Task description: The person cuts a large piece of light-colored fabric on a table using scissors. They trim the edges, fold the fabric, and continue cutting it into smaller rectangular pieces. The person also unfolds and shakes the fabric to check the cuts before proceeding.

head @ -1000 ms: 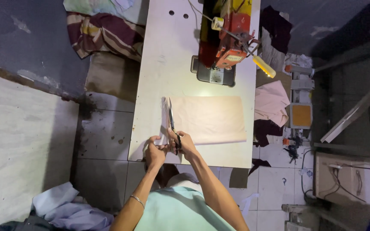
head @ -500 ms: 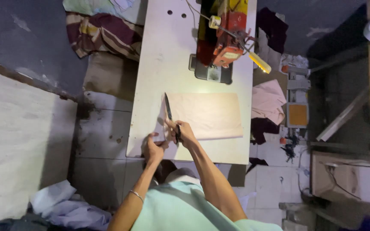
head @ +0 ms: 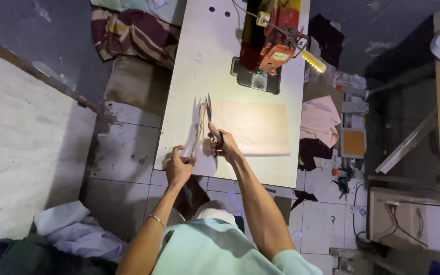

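Observation:
A pale beige fabric piece lies flat on the white sewing table. My right hand grips black-handled scissors, whose blades point away from me along the fabric's left edge. My left hand pinches the near end of a narrow cut strip of fabric, lifting it off the table just left of the blades. A thin bracelet sits on my left wrist.
An orange-red sewing machine with a lit lamp stands at the table's far side. Striped cloth lies on the floor at the far left. Pink cloth hangs right of the table. Grey and white fabric is piled near left.
The scissors have travelled farther along the fabric's left edge. The cut strip has grown longer and my left hand has drawn it back toward me and left.

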